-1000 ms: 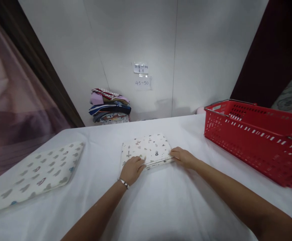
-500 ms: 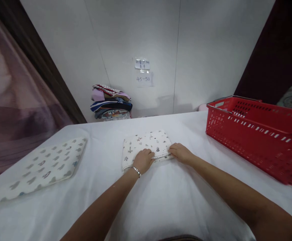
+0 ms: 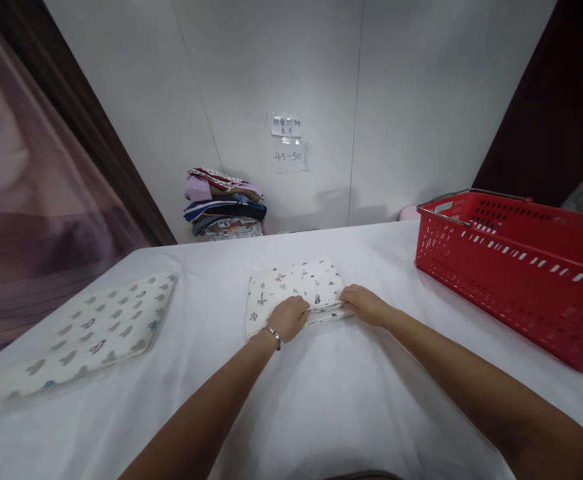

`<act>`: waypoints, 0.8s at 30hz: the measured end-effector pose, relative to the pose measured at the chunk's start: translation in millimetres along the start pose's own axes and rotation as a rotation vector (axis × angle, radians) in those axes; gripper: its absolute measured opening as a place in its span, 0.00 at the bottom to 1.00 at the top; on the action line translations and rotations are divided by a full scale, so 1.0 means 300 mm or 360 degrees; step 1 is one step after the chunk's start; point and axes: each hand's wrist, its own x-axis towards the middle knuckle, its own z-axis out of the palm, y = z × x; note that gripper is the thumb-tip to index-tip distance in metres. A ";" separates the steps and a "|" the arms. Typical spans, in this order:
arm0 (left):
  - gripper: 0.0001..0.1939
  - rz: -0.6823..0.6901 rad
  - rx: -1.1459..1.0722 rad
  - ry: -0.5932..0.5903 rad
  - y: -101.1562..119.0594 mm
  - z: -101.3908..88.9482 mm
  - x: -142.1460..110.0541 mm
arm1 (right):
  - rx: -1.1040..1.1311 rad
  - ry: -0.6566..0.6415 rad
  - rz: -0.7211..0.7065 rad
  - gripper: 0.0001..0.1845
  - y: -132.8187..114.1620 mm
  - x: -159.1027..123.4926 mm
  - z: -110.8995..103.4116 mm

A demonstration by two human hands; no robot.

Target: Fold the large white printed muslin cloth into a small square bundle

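A folded white cloth [image 3: 296,283] with small dark and grey prints lies flat at the middle of the table. My left hand [image 3: 289,318], with a bracelet at the wrist, grips the cloth's near edge, fingers curled over it. At the near right corner my right hand [image 3: 365,304] pinches the same edge. Between the hands the near edge is slightly lifted and shows several layers. My thumbs are hidden. To the left lies another folded white cloth [image 3: 96,327] with grey cloud-like shapes; neither hand touches it.
A red plastic basket [image 3: 511,267] with metal handles stands on the right of the white-covered table [image 3: 211,280]. Behind the table's far edge rises a stack of folded fabrics [image 3: 225,203]. Two paper notes [image 3: 288,155] are stuck on the wall. A curtain [image 3: 46,180] hangs at left.
The view has shifted slightly. Both hands stay on the cloth's near edge, and the layers between them show slightly more apart.
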 end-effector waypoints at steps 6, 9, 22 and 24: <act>0.15 0.0033 -0.0134 -0.0057 -0.015 0.003 0.006 | 0.0061 -0.0017 -0.0031 0.12 0.017 -0.004 0.001; 0.16 -0.0033 -0.0150 -0.0044 -0.014 0.006 0.009 | -0.0008 0.0090 -0.0047 0.14 -0.004 -0.014 -0.002; 0.14 -0.0080 -0.0111 0.0014 0.000 0.007 0.010 | -0.0458 0.0187 -0.0158 0.14 -0.100 0.018 0.086; 0.12 -0.0072 -0.0117 0.0046 0.000 0.010 0.005 | -0.0458 0.0178 -0.0200 0.15 -0.099 0.023 0.089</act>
